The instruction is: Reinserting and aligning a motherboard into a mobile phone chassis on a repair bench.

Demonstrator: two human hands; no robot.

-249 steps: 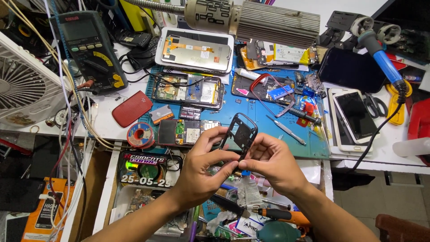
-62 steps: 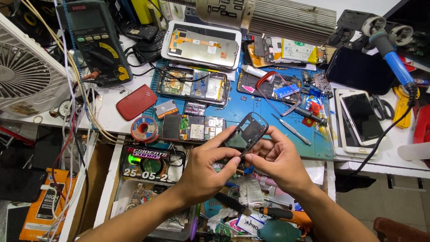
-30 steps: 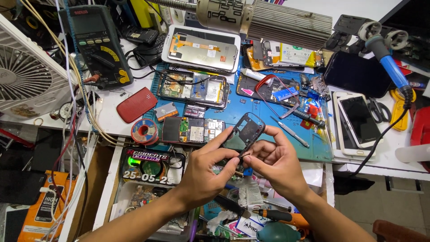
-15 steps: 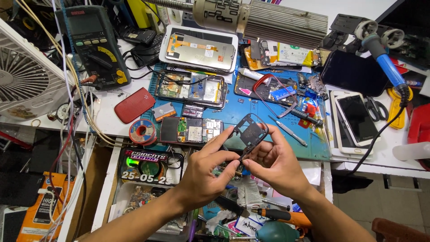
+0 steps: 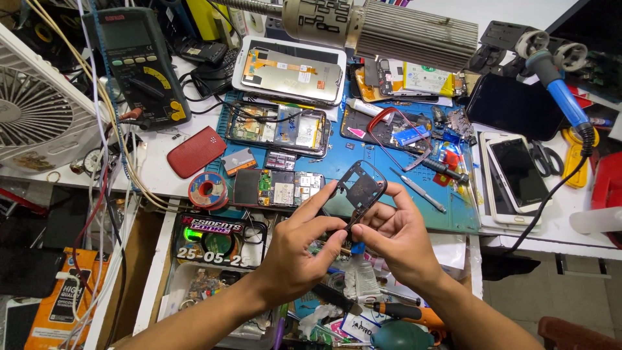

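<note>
A small black phone frame (image 5: 359, 189) is held up over the front edge of the blue work mat (image 5: 363, 155). My left hand (image 5: 299, 249) pinches its lower left side with thumb and fingers. My right hand (image 5: 400, 234) grips its lower right edge, forefinger along the side. Just behind the frame on the mat lies an opened phone with its circuit board showing (image 5: 278, 188).
A multimeter (image 5: 139, 65), a red phone back cover (image 5: 195, 151) and a solder spool (image 5: 207, 190) lie at the left. Opened phones (image 5: 278, 126), a display panel (image 5: 291, 71), tweezers, a screwdriver (image 5: 418, 189), white phones (image 5: 515, 175) and a blue soldering iron (image 5: 557, 78) crowd the bench. An open drawer of parts (image 5: 214, 279) sits below.
The frame has turned in my hands, from a dark flat face toward me to its open inner side, and it has shifted slightly up and right.
</note>
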